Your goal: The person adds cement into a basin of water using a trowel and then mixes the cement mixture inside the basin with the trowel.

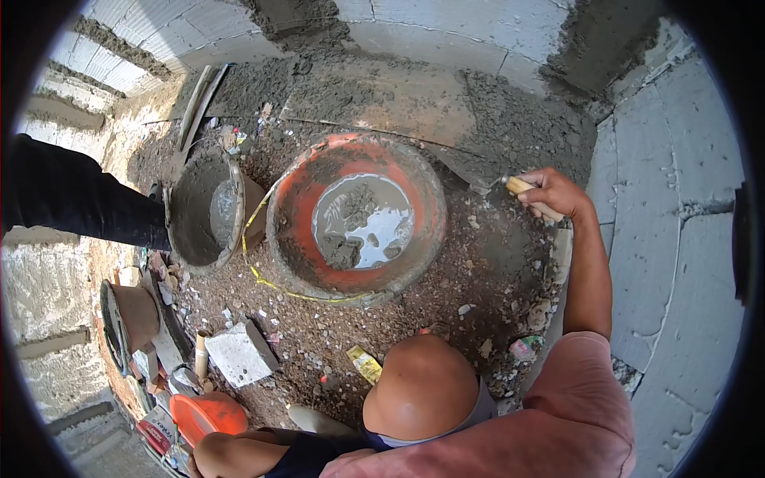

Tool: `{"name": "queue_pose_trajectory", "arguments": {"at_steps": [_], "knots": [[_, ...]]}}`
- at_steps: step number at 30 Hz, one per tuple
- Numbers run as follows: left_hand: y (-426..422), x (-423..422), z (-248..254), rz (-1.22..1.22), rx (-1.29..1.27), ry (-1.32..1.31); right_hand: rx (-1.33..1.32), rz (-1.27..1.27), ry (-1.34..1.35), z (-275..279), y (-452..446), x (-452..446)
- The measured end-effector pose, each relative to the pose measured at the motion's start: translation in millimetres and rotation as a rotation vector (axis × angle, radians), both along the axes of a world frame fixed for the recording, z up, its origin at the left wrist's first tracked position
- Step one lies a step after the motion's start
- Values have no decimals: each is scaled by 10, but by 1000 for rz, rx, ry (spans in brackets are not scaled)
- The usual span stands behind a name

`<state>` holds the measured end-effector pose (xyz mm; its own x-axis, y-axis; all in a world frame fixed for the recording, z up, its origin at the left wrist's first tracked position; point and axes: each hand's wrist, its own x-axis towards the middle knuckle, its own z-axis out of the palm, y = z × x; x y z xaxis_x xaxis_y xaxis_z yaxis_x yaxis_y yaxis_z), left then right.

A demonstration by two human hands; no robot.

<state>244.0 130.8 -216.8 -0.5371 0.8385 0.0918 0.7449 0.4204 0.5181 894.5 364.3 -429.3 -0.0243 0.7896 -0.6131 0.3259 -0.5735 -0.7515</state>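
Nearest to my camera I had a bare knee (426, 382) and the pink sleeve (550, 406) of the outstretched right arm. The left hand I could not make out, so its state I could not tell. To the left lay an orange bucket (211, 418), and beyond it a pale block (241, 353) on the gritty ground.

Farther out stood the round, mortar-crusted basin (434, 207), grey water and wet lumps inside. It lay to the left of the right hand (550, 193), whose fingers were clamped around the wooden handle of a trowel (518, 185). The trowel's long axis slanted away and leftward, from the hand toward the basin's far right rim; whether the tip touched that rim, I could not tell.

Left of the basin I saw a mortar-coated bucket (187, 211) beside another person's dark-clothed limb (80, 191). Farthest off, a mortar-smeared board (382, 99) lay before the block wall (446, 36).
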Motion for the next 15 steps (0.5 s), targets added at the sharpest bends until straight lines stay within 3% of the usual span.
{"name": "queue_pose_trajectory", "arguments": {"at_steps": [4, 7, 13, 15], "knots": [[-26, 20, -11, -6, 22, -4, 86, 58, -400, -556, 142, 397], [-66, 36, -19, -2, 32, -6, 138, -113, -387, -576, 402, 459], [-166, 47, -6, 22, 55, -23, 178, -155, -487, -723, 1076, 756], [-196, 38, 9, 32, 67, -26, 222, -120, -659, -800, 1241, 797]]}}
